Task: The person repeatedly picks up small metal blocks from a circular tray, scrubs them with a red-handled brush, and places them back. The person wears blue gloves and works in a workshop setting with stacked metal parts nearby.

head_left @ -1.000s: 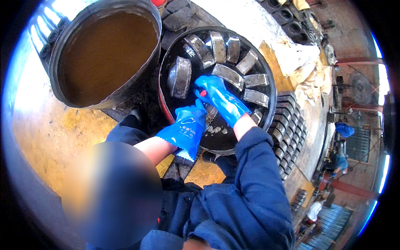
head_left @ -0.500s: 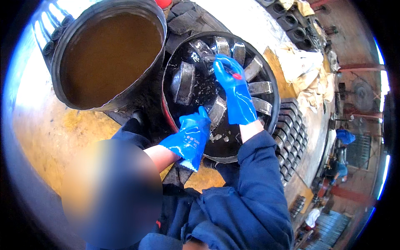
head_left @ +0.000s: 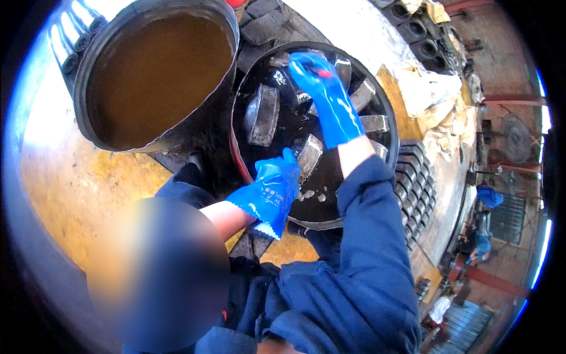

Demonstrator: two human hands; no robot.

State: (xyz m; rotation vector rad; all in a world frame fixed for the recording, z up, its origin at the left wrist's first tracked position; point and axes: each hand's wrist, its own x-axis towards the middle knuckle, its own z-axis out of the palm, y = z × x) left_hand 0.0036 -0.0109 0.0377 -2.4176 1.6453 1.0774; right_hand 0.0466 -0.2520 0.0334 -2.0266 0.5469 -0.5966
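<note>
My right hand point(head_left: 318, 82), in a long blue rubber glove, reaches over the far side of a round black tub point(head_left: 236, 112). It is closed on a tool with a red handle end point(head_left: 325, 74); the tool's working end is hidden. My left hand point(head_left: 274, 186), gloved alike, is at the tub's near left, against a wet curved metal block point(head_left: 311, 158). Its fingers look curled with one digit raised beside the block; what they hold is hidden. Another block point(head_left: 263, 115) stands at the left inside the dark tub, and several more line its far and right sides.
A large drum point(head_left: 156, 138) of brown liquid stands left of the tub. Stacked dark blocks point(head_left: 415, 189) sit at the right, with crumpled pale sacks point(head_left: 436, 94) beyond. Dark hollow parts point(head_left: 421, 47) lie at the far right. Another person point(head_left: 482, 242) is in the distance.
My right hand has moved up and left, farther over the tub, with the red-ended tool in it. My left hand stays almost in place beside the near block.
</note>
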